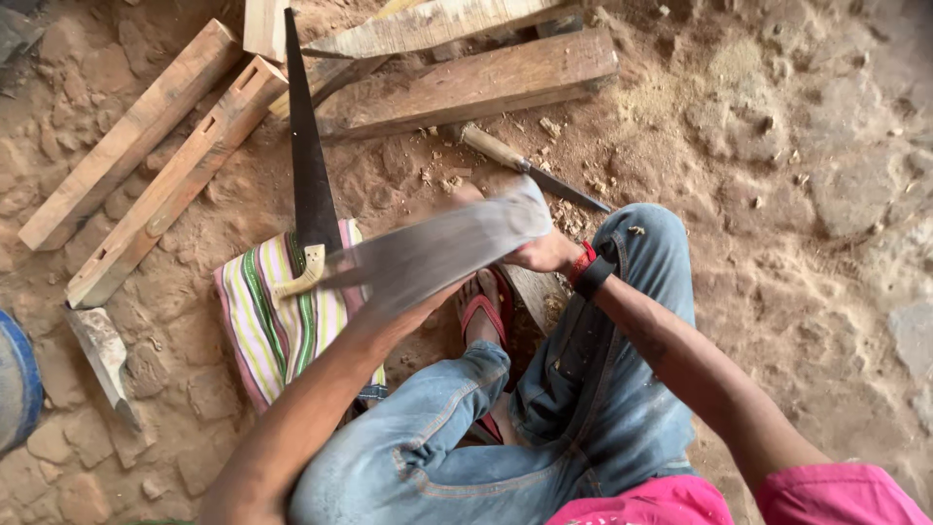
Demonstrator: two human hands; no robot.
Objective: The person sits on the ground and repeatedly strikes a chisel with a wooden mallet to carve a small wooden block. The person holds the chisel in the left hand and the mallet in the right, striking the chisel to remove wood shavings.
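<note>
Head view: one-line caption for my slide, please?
Seated person swings a blurred broad blade, right hand steadying a wood piece, handsaw on striped cloth nearby.

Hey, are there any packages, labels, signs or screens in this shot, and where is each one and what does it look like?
None: no package, label, sign or screen shows in this view.
Nearest to one: striped cloth bag, on the dirt left of the knees, flat, with green, pink, white and yellow stripes.
On it lies a handsaw, dark tapering blade, pale handle.
</note>
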